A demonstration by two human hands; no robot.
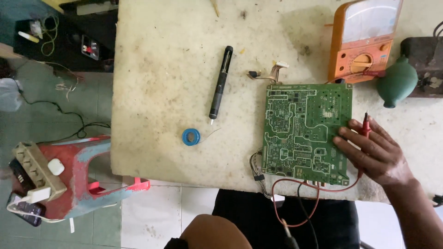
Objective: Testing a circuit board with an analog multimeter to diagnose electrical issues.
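While the right hand [376, 154] rests fingers spread on the right edge of the green circuit board [305, 129], a red test probe [365, 124] is pinched under its far fingers. Left hand not in view. Board lies flat near the near-right table [161, 69] edge, right of the solder spool [191, 137]. Judgement: light, stiff, fragile; hold by bare edges, mind trailing wires [295, 193].
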